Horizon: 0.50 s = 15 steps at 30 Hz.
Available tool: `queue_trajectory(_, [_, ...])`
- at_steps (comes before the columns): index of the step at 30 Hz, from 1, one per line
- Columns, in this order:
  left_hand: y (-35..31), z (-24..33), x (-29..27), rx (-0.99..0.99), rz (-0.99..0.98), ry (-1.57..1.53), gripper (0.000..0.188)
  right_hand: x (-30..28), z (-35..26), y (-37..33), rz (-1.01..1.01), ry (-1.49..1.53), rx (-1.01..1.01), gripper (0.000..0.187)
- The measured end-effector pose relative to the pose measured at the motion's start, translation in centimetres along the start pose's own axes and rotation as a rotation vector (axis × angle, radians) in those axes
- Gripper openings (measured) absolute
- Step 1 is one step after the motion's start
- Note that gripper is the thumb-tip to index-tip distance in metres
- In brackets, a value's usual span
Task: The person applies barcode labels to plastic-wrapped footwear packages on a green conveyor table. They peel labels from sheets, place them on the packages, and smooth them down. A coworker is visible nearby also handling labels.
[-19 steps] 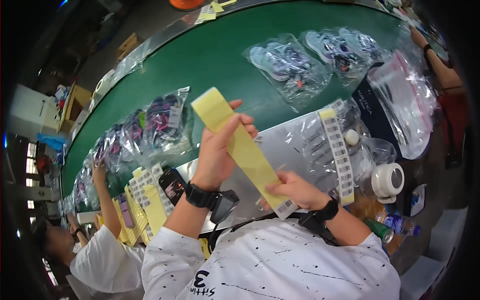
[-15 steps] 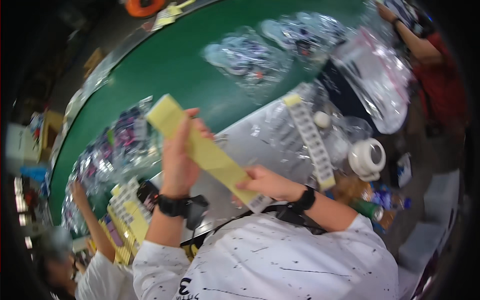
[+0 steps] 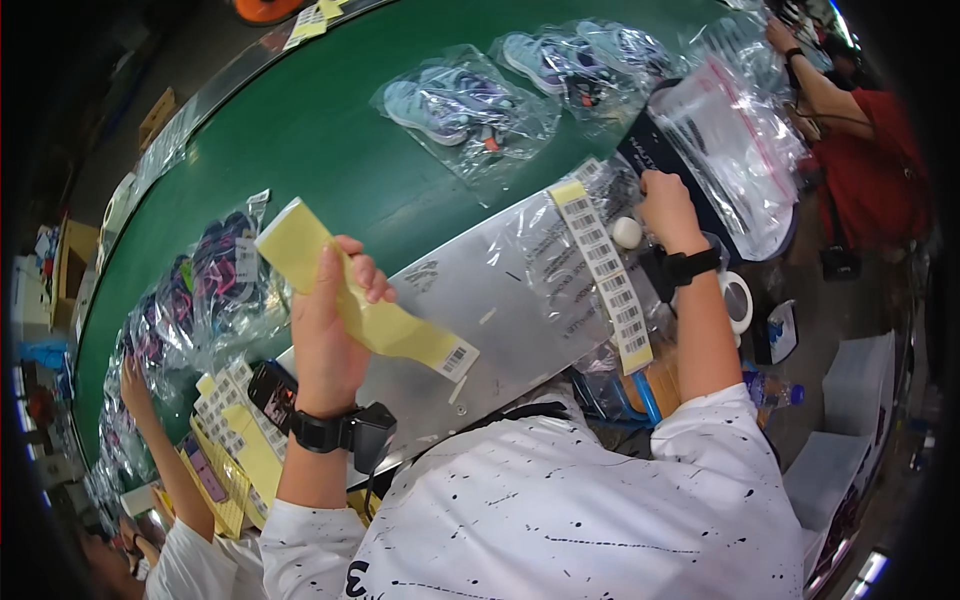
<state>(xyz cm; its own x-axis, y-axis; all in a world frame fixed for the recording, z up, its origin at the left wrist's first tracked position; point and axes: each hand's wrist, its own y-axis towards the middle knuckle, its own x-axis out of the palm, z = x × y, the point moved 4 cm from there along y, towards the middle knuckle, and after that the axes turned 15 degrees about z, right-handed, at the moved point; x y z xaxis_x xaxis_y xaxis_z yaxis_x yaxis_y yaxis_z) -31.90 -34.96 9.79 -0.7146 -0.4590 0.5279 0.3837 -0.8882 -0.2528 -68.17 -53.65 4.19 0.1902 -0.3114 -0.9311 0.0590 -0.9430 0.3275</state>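
My left hand (image 3: 332,330) is closed round a yellow strip of backing paper (image 3: 395,325), held by its middle over the metal plate. One barcode label sits at the strip's lower right end. To the right, my right hand (image 3: 668,210) is reached out over clear plastic bags (image 3: 550,260), its fingers curled in. What those fingers hold, if anything, is hidden. Beside that hand stand a small white round cap (image 3: 627,233) and a strip full of barcode labels (image 3: 605,280), which lies on the bags. A dark box (image 3: 655,150) is just beyond the fingertips.
Bagged light-blue shoes (image 3: 430,105) lie on the green table (image 3: 330,140); bagged dark shoes (image 3: 220,265) run along its left. A phone (image 3: 272,393) and label sheets (image 3: 235,415) lie at near left. Co-workers' arms (image 3: 165,440) reach in at left and far right.
My right hand has let go of the label strip's lower end and moved right and away over the bags. The left hand still holds the strip, whose lower end now bends freely.
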Motion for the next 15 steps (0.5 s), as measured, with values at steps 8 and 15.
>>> queue_trajectory(8, [-0.7,0.5,-1.9,-0.035,0.029,-0.022,0.026,7.1,3.8,0.0,-0.074,-0.196,-0.261,0.017])
queue_trajectory(15, [-1.1,0.5,-2.6,0.009,-0.059,0.026,0.021,-4.2,-8.4,-0.5,-0.208,0.598,0.137,0.015])
